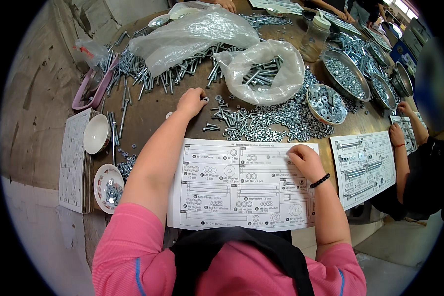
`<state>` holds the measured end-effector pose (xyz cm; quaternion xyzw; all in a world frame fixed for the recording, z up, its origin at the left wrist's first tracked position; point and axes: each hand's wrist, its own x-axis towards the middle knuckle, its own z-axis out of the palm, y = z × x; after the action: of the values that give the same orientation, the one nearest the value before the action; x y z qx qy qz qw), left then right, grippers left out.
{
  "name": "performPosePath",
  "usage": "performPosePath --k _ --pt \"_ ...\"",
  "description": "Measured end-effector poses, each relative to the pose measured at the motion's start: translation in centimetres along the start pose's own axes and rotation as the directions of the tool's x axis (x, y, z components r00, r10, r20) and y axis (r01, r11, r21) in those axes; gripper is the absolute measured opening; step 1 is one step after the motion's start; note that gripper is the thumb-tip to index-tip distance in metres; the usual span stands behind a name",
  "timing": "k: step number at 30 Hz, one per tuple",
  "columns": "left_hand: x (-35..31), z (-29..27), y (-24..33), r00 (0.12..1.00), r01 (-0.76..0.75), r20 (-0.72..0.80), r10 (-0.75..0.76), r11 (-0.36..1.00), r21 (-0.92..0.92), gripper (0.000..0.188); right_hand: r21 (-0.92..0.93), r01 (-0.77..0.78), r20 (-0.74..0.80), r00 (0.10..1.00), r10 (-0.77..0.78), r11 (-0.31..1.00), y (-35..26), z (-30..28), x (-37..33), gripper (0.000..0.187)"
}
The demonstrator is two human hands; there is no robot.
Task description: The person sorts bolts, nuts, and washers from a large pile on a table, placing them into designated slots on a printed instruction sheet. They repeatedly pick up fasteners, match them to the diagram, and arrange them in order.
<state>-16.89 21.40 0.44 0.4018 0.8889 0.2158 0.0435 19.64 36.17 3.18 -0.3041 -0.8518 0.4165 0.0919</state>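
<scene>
Reaching out over the table, my left hand point(191, 102) has its fingers closed at a small shiny metal nut point(205, 99), just left of the loose hardware. My right hand point(307, 162) lies low over the upper right of a white printed sheet point(202, 189) with drawings of bolts, nuts and washers. Its fingers are curled together with the tips down at the sheet; what they hold, if anything, is hidden. Beyond the sheet spreads a heap of small nuts point(281, 123), with a few short bolts point(232, 117) at its left side.
A plastic bag of bolts point(263, 74) and a clear plastic sheet point(195, 37) over long bolts stand farther back. A bowl of washers point(326, 103), a metal bowl point(346, 74) and a jar point(314, 39) are right. Two white bowls point(96, 134) sit left. Another person's hands point(397, 133) work at right.
</scene>
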Motion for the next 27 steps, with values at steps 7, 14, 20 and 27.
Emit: performPosePath --k 7,14,20,27 --pt "1.9 -0.2 1.5 0.975 -0.083 0.186 0.119 0.978 -0.193 0.025 0.018 0.000 -0.027 1.000 0.000 1.000 0.8 0.3 -0.1 0.018" --pt "3.1 0.3 2.3 0.963 -0.142 0.226 0.149 0.989 -0.047 0.026 0.043 0.007 -0.032 0.999 -0.005 0.999 0.9 0.4 0.0 0.017" --pt "2.2 -1.1 3.6 0.982 -0.098 0.165 0.095 0.995 0.012 0.019 0.000 0.030 -0.044 0.999 -0.030 1.000 0.7 0.4 0.0 0.017" --pt "-6.0 -2.0 8.2 0.994 -0.059 0.047 0.101 0.840 -0.540 0.018 0.133 0.091 -0.035 0.996 -0.087 0.987 -1.1 0.4 -0.8 0.017"
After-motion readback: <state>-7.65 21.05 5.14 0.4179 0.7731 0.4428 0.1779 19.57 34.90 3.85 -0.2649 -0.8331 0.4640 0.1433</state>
